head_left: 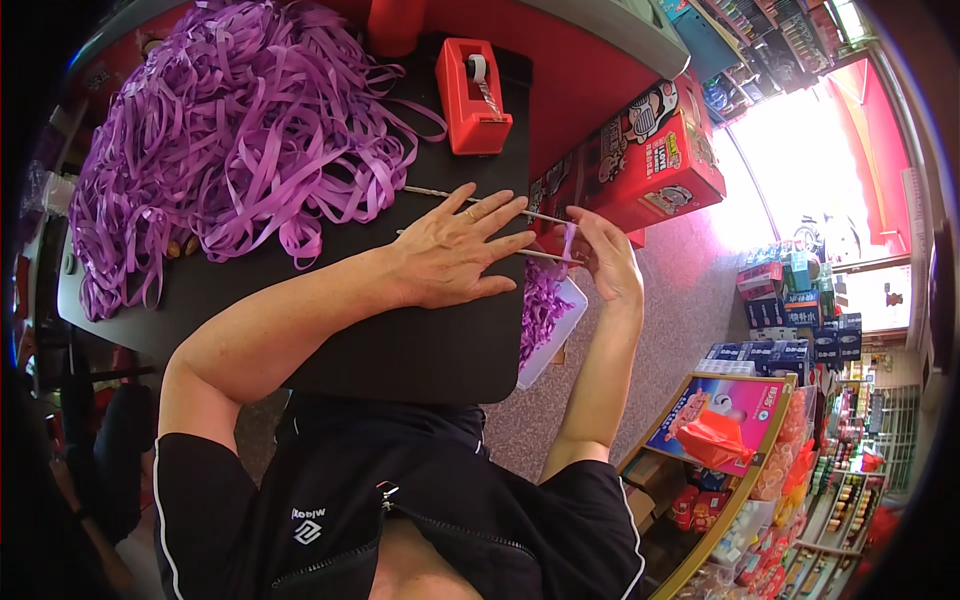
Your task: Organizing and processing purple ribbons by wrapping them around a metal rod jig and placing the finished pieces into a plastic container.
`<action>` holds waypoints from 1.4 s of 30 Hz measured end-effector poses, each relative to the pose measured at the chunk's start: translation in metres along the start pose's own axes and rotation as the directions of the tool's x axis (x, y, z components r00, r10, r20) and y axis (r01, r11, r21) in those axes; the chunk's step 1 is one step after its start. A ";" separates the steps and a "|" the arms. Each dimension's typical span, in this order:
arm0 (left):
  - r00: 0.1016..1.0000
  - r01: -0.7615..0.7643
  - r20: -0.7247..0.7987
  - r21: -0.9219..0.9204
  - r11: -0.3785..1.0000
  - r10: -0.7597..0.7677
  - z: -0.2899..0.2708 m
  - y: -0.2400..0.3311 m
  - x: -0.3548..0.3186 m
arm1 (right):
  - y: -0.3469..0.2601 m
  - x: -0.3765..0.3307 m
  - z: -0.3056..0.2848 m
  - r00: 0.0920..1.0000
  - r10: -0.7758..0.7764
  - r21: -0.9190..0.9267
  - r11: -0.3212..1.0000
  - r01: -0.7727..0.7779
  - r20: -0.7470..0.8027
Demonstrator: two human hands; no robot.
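Note:
My left hand point(455, 252) lies flat, fingers spread, on a dark table point(400, 350), pressing down two thin wooden sticks point(425, 191) that run to the right past the table's edge. My right hand point(603, 255) is beyond that edge, fingers pinched on a short piece of purple ribbon point(568, 240) at the sticks' ends. A big heap of loose purple ribbon point(230, 140) covers the table's far left. A white tray point(563, 335) with purple ribbon pieces sits below the table edge, under my right hand.
A red tape dispenser point(472, 95) stands at the table's far side. A red printed carton point(650, 160) sits on the floor to the right. Shop shelves and boxed goods point(790, 310) fill the right, with a bright doorway behind them.

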State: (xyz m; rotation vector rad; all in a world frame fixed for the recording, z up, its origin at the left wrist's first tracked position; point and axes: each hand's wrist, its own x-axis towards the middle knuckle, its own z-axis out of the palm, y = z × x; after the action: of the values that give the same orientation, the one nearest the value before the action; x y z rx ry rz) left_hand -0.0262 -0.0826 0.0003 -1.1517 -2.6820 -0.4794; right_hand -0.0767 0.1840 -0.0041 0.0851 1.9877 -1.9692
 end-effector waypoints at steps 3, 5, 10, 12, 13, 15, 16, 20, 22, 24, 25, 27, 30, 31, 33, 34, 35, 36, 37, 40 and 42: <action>1.000 -0.013 -0.015 0.003 1.000 0.013 0.000 0.000 0.000 | 0.007 -0.014 -0.011 1.000 0.005 -0.110 0.994 -0.006 -0.014; 1.000 -0.015 -0.017 0.003 1.000 0.015 0.002 0.001 0.000 | 0.016 -0.021 -0.017 0.993 -0.022 -0.228 0.973 0.048 0.114; 1.000 -0.002 0.006 0.014 1.000 0.002 0.000 0.001 0.001 | 0.022 -0.020 -0.014 0.993 0.036 -0.147 0.989 -0.020 0.111; 1.000 -0.002 0.010 0.019 1.000 0.002 -0.001 0.001 0.001 | 0.020 -0.023 -0.017 0.995 0.038 -0.107 0.994 -0.029 0.090; 1.000 -0.005 0.013 0.017 1.000 0.005 0.000 0.002 0.001 | 0.020 -0.022 -0.021 0.993 0.038 -0.131 0.991 -0.024 0.108; 1.000 -0.011 0.016 0.017 1.000 0.011 -0.001 0.002 0.003 | 0.021 -0.020 -0.029 0.989 0.039 -0.179 0.984 -0.013 0.143; 1.000 -0.009 0.020 0.019 1.000 0.009 -0.001 0.002 0.002 | 0.019 -0.020 -0.026 0.997 -0.011 -0.191 0.981 0.026 0.080; 1.000 0.003 0.015 0.023 1.000 -0.004 0.000 0.000 0.000 | 0.000 -0.017 -0.003 0.995 -0.084 -0.146 0.986 0.076 -0.045; 1.000 0.006 0.018 0.024 1.000 -0.007 -0.001 0.001 0.000 | -0.004 -0.003 -0.002 0.996 -0.090 -0.071 0.993 0.090 0.008; 1.000 -0.004 0.024 0.022 1.000 0.004 -0.003 0.003 0.003 | 0.002 0.003 -0.007 0.998 -0.067 -0.088 0.994 0.067 0.013; 1.000 -0.002 0.029 0.020 1.000 0.001 -0.004 0.003 0.002 | 0.002 0.005 -0.004 0.998 -0.051 -0.098 0.994 0.053 0.026; 1.000 0.000 0.029 0.016 1.000 -0.001 -0.004 0.003 0.002 | 0.003 0.006 -0.004 0.999 -0.038 -0.012 0.999 0.038 -0.014; 1.000 0.001 0.019 0.017 1.000 -0.001 -0.002 0.003 0.001 | 0.011 0.004 -0.012 0.996 -0.042 0.125 0.991 0.052 -0.081; 1.000 -0.005 0.021 0.018 1.000 0.005 0.000 0.003 0.001 | 0.018 0.000 -0.019 0.993 -0.042 0.175 0.983 0.061 -0.114; 1.000 -0.017 0.013 0.022 1.000 0.016 0.002 0.002 0.003 | 0.026 -0.001 -0.034 0.973 -0.100 0.240 0.959 0.150 -0.210; 1.000 -0.017 0.005 0.023 1.000 0.017 0.002 0.000 0.004 | 0.030 -0.004 -0.039 0.959 -0.111 0.273 0.944 0.184 -0.261; 1.000 -0.016 -0.003 0.024 1.000 0.016 0.001 -0.001 0.003 | 0.035 -0.008 -0.042 0.942 -0.121 0.303 0.927 0.219 -0.312; 1.000 -0.010 -0.020 0.015 1.000 0.010 0.000 0.001 0.000 | 0.051 -0.010 -0.046 0.921 -0.141 0.253 0.937 0.243 -0.364; 0.998 -0.022 -0.064 0.008 1.000 0.023 -0.001 0.002 -0.001 | 0.069 -0.011 -0.054 0.920 -0.130 0.152 0.968 0.198 -0.370; 0.979 -0.091 -0.186 -0.008 0.996 0.087 -0.006 0.008 -0.001 | 0.151 -0.018 -0.085 0.837 -0.287 -0.477 0.878 0.035 -0.467; 0.929 -0.286 -0.263 -0.063 0.956 0.261 -0.019 0.027 0.002 | 0.209 -0.037 -0.093 0.678 -0.539 -0.801 0.585 -0.126 -0.500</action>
State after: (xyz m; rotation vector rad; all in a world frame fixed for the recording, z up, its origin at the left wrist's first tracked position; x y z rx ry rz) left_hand -0.0070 -0.0706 0.0242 -1.3649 -2.2604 -0.6680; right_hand -0.0025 0.2901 -0.1959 0.4489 3.3939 -0.9536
